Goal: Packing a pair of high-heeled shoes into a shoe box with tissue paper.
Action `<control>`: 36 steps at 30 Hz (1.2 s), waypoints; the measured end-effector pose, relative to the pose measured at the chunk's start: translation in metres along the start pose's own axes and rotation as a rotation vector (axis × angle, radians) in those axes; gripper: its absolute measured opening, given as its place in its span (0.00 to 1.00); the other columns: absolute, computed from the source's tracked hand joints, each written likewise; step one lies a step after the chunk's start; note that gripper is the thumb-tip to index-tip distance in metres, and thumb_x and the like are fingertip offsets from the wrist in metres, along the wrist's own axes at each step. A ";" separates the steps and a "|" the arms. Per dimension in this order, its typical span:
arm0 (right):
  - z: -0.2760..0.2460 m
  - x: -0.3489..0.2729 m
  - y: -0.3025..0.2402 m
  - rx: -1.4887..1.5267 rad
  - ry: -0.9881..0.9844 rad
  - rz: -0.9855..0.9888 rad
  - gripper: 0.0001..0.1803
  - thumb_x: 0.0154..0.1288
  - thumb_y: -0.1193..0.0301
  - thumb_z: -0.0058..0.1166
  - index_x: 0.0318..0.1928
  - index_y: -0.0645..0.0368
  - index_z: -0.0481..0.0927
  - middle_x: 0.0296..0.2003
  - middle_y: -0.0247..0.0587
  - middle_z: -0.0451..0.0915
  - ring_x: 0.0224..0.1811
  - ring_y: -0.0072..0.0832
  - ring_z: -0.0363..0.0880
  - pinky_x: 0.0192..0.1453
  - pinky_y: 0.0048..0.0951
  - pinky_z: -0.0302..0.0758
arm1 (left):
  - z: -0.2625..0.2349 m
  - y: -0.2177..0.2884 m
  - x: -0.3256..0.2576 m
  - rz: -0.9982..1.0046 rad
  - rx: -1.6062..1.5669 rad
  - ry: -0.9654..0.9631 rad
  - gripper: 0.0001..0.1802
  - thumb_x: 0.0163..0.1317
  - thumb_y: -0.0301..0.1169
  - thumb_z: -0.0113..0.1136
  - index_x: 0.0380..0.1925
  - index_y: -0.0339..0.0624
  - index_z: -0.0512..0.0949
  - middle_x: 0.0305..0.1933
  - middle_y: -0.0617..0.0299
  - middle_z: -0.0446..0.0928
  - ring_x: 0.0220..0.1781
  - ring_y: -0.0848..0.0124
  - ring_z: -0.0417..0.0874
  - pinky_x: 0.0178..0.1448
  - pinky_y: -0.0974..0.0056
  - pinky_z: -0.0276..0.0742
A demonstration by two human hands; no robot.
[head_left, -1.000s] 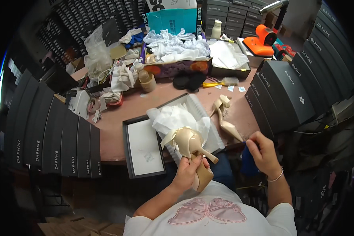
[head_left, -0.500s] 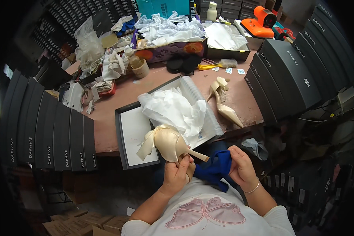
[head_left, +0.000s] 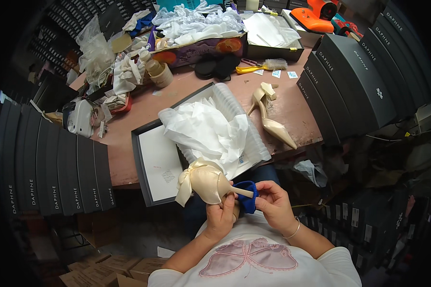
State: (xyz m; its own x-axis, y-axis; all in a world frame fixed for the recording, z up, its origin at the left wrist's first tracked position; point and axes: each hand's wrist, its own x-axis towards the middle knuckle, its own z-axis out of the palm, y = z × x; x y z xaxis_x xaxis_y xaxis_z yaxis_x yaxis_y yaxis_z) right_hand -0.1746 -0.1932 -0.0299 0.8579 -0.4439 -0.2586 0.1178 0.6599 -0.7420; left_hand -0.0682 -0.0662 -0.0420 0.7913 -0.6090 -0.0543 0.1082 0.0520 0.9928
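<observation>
My left hand (head_left: 221, 216) grips a cream satin high-heeled shoe (head_left: 207, 183) with a ribbon bow, its heel pointing right. In my right hand (head_left: 277, 206), thumb and fingers pinch a blue cloth (head_left: 246, 197), which lies against the slim heel. Part of the shoe near my left palm is hidden by the fingers. Just beyond, an open dark shoebox (head_left: 160, 162) holds crumpled white tissue paper (head_left: 210, 131) and clear bubble wrap (head_left: 231, 103). The matching shoe (head_left: 271, 117) lies on its side on the table, right of the box.
Dark shoeboxes stand in rows at left (head_left: 57, 167) and right (head_left: 342, 91) of the pinkish table (head_left: 122, 158). Toward the back are a carton of tissue (head_left: 201, 50), a yellow-handled brush (head_left: 261, 67), black round pads (head_left: 215, 67), bottles (head_left: 153, 67) and an orange device (head_left: 313, 19).
My right hand has moved left, bringing the blue cloth from beside the shoe up against its heel. The shoe has shifted slightly right and down, and the view has tilted a little.
</observation>
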 end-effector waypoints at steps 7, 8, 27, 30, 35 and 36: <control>0.005 0.011 -0.009 -0.866 -0.106 -0.355 0.14 0.68 0.69 0.54 0.47 0.66 0.74 0.39 0.40 0.73 0.37 0.25 0.73 0.42 0.25 0.72 | 0.004 -0.001 -0.008 0.073 -0.012 0.032 0.14 0.68 0.26 0.52 0.52 0.33 0.71 0.43 0.60 0.74 0.42 0.75 0.75 0.49 0.69 0.71; 0.004 0.012 -0.009 -0.898 -0.124 -0.338 0.19 0.72 0.60 0.47 0.45 0.68 0.73 0.38 0.46 0.74 0.39 0.34 0.73 0.44 0.27 0.70 | 0.004 0.000 -0.010 0.091 -0.001 0.031 0.14 0.68 0.26 0.52 0.52 0.33 0.71 0.45 0.60 0.74 0.43 0.74 0.75 0.50 0.69 0.71; -0.010 0.024 -0.026 -1.219 -0.427 -0.641 0.11 0.59 0.70 0.59 0.30 0.63 0.72 0.24 0.45 0.70 0.24 0.42 0.72 0.27 0.37 0.69 | -0.083 0.111 -0.005 0.316 0.583 -0.347 0.22 0.58 0.46 0.66 0.40 0.36 0.82 0.41 0.50 0.81 0.49 0.56 0.80 0.56 0.53 0.75; 0.002 0.014 -0.021 -1.179 -0.541 -0.609 0.11 0.58 0.68 0.60 0.30 0.61 0.73 0.25 0.44 0.71 0.26 0.40 0.73 0.28 0.36 0.71 | -0.060 0.100 0.033 0.344 0.832 -0.870 0.28 0.58 0.50 0.64 0.45 0.36 0.79 0.52 0.49 0.76 0.56 0.53 0.76 0.62 0.51 0.69; -0.005 -0.007 -0.021 -1.252 -0.669 -0.546 0.13 0.58 0.65 0.61 0.29 0.59 0.73 0.25 0.41 0.72 0.27 0.37 0.75 0.28 0.34 0.72 | -0.048 0.031 0.030 -0.213 0.224 -1.338 0.19 0.64 0.44 0.59 0.40 0.37 0.82 0.63 0.45 0.65 0.65 0.55 0.68 0.67 0.58 0.62; -0.009 -0.010 -0.024 -1.275 -0.691 -0.512 0.14 0.58 0.63 0.60 0.29 0.58 0.72 0.25 0.41 0.72 0.27 0.37 0.75 0.28 0.34 0.72 | -0.046 0.022 0.023 -0.262 0.161 -1.298 0.18 0.65 0.43 0.59 0.38 0.37 0.82 0.64 0.45 0.63 0.65 0.56 0.67 0.68 0.58 0.61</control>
State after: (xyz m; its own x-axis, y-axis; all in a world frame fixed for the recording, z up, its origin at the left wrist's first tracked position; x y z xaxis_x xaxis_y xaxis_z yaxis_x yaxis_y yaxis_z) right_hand -0.1902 -0.2100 -0.0153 0.9598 0.1429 0.2417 0.2794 -0.5716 -0.7715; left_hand -0.0205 -0.0427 -0.0259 -0.3942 -0.8985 -0.1930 0.0253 -0.2206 0.9750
